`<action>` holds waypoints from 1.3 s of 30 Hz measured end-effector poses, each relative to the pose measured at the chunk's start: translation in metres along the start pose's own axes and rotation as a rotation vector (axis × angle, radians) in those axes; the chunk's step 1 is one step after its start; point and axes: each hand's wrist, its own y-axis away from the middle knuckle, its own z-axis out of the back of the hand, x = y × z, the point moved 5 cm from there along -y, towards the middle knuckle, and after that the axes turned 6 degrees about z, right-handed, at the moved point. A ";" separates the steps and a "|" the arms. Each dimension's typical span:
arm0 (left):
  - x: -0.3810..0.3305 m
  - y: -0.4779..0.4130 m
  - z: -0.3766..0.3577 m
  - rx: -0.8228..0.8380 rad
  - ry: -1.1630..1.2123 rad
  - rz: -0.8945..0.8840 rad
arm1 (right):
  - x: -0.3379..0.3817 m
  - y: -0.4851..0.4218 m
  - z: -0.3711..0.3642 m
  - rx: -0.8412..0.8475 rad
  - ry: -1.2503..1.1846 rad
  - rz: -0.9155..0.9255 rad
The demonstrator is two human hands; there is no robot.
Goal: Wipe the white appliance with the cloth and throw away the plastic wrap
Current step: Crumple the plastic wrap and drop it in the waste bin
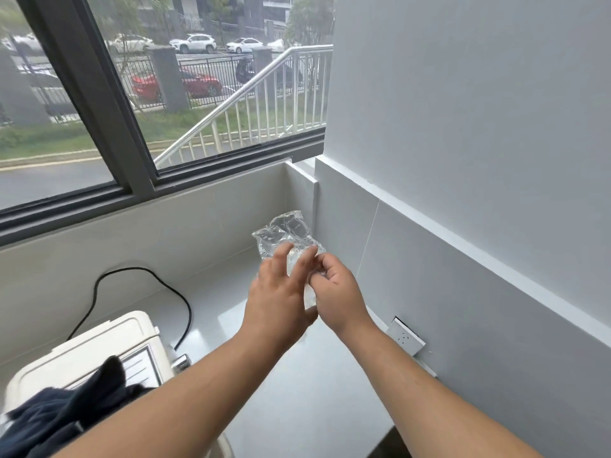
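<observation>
Crumpled clear plastic wrap (285, 230) is held up in front of me, above the counter's far corner. My right hand (337, 292) pinches its lower edge with closed fingers. My left hand (277, 299) presses against the wrap from the left, fingers spread and partly curled around it. The white appliance (96, 352) stands at the lower left on the counter. A dark navy cloth (62, 411) lies draped over the appliance's near top corner.
A black power cord (142, 272) loops over the grey counter (297, 391) behind the appliance. A white wall socket (405, 337) sits low on the right wall. A large window with a dark frame (109, 104) runs along the back.
</observation>
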 end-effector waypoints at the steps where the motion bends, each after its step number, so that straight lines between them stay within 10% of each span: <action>1: 0.000 0.001 0.011 -0.059 -0.010 -0.025 | 0.010 0.003 -0.002 -0.004 -0.033 -0.001; 5: 0.002 0.005 0.055 -0.217 -0.047 -0.122 | 0.048 0.020 -0.015 0.027 -0.097 0.025; 12: 0.013 0.010 0.118 -0.006 -0.182 -0.052 | 0.099 0.053 -0.037 0.046 -0.135 0.073; 26: 0.011 0.060 0.200 -0.170 0.293 -0.042 | 0.152 0.104 -0.094 0.150 -0.621 -0.142; 39: 0.002 0.114 0.222 -0.103 0.212 -0.370 | 0.192 0.135 -0.068 -0.092 -0.273 0.080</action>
